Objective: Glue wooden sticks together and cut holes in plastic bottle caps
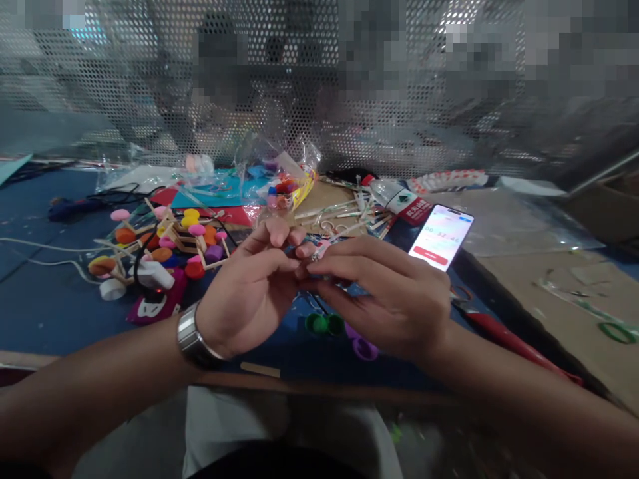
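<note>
My left hand [252, 289], with a metal-banded watch [192, 334] at its wrist, is turned palm up, its fingers curled and the thumb bent in against them. Facing it, my right hand [394, 286] pinches with thumb and forefinger. The fingertips of both hands meet above the blue table [214, 359]. Whatever lies between them is small and mostly hidden; a bit of pale pink shows there. Below the fingers are green round cups [323, 324] and a purple ring-shaped piece [365, 348]. Near the table's front edge lies a flat wooden stick [260, 369].
Wooden-stick pieces with coloured discs [174, 236] cluster at left, beside a purple power strip [158, 306] with a white plug. A bottle [399, 199], a lit phone [442, 236] and red-handled scissors [514, 342] lie right. Plastic bags [279, 173] stand before a perforated metal screen [319, 100].
</note>
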Tool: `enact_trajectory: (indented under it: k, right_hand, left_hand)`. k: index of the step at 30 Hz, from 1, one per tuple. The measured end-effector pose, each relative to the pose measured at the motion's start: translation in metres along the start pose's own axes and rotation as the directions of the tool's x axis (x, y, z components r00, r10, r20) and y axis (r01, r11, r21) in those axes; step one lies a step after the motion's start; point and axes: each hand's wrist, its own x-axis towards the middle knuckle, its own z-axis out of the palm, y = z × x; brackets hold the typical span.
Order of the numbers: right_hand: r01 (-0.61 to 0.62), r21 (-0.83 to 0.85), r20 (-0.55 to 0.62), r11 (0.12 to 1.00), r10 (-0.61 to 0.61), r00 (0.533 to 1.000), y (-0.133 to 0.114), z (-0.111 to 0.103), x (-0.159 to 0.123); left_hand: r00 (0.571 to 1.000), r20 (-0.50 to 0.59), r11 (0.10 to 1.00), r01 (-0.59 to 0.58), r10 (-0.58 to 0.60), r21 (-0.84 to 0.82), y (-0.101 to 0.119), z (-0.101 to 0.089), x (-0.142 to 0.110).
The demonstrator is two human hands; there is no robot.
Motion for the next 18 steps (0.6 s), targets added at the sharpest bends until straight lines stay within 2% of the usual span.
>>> enact_trajectory:
  k: [4, 10, 15, 18]
  right_hand:
    - [-0.014, 0.061, -0.011, 0.998, 0.015, 1.000, -0.001, -0.003, -0.002]
    - [-0.100, 0.115, -0.005, 0.988, 0.101, 0.995, -0.002, -0.008, -0.001]
    - [-0.215, 0.091, -0.074, 0.972, 0.222, 0.972, 0.014, -0.020, 0.005]
    - [-0.230, -0.048, -0.122, 0.972, 0.223, 0.967, 0.037, -0.030, 0.003]
  left_hand:
    - [1.000, 0.011, 1.000, 0.005, -0.005, 0.000, 0.000, 0.001, -0.002]
    - [1.000, 0.016, 0.999, 0.002, -0.003, 0.039, 0.000, 0.003, -0.003]
    - [0.991, 0.028, 0.988, -0.131, 0.129, 0.080, 0.008, -0.006, 0.017]
    - [0.978, -0.013, 0.975, -0.208, 0.209, 0.076, 0.013, -0.018, 0.034]
